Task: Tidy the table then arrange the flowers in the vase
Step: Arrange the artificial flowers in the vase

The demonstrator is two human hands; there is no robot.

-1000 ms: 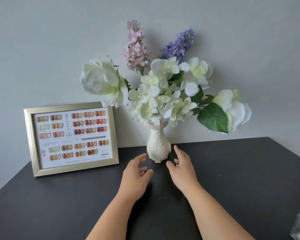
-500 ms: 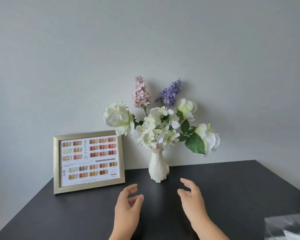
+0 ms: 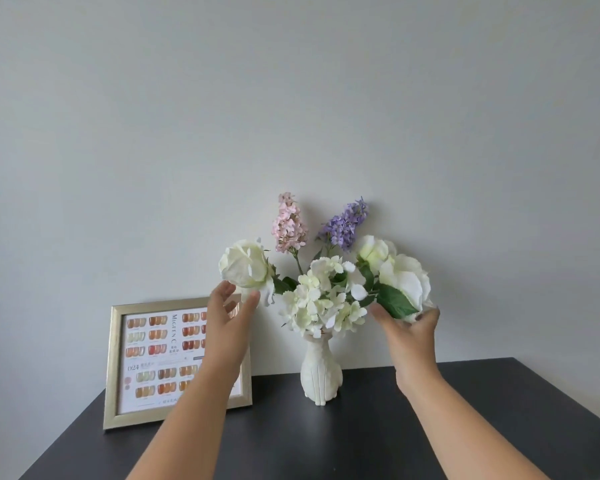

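Note:
A white ribbed vase stands at the back of the dark table. It holds a cream hydrangea cluster, a pink sprig, a purple sprig and white roses. My left hand is raised under the left white rose, fingers apart and touching its lower petals. My right hand cups the right white rose from below, fingers around its green leaf.
A gold-framed nail colour chart leans against the grey wall at the back left, partly behind my left forearm. The table's right corner sits near the frame's right edge.
Both hands rose from the tabletop near the vase base up to the two outer white roses. The right rose now sits higher and closer to the bunch.

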